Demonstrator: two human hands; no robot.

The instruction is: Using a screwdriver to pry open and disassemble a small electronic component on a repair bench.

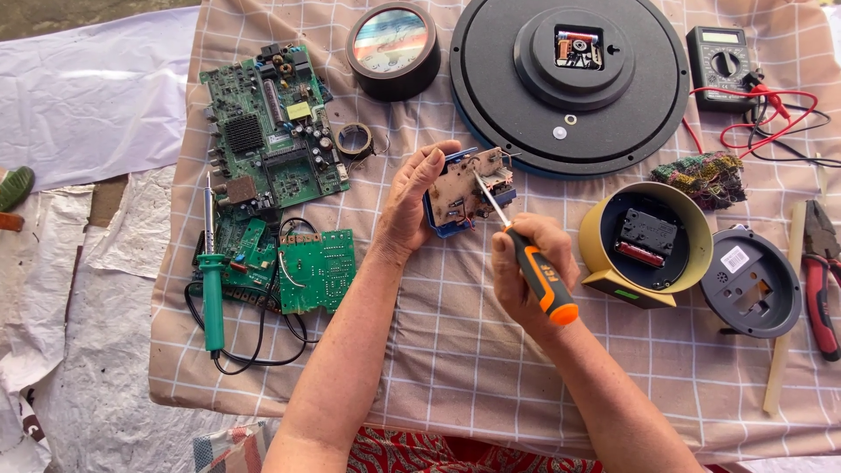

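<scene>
My left hand (410, 203) grips a small blue-cased device (469, 191) with its brown circuit board facing up, held just above the checked cloth. My right hand (524, 267) holds a screwdriver (536, 271) with an orange and black handle; its thin metal shaft slants up-left and the tip touches the circuit board. Both forearms come in from the bottom edge.
Green circuit boards (272, 131) and a green soldering iron (211, 293) lie left. A large black wall clock back (517, 114), small round clock (392, 48) and multimeter (720, 54) sit at the top. Yellow clock case (692, 228), grey cover (752, 282) and red pliers (822, 276) lie right.
</scene>
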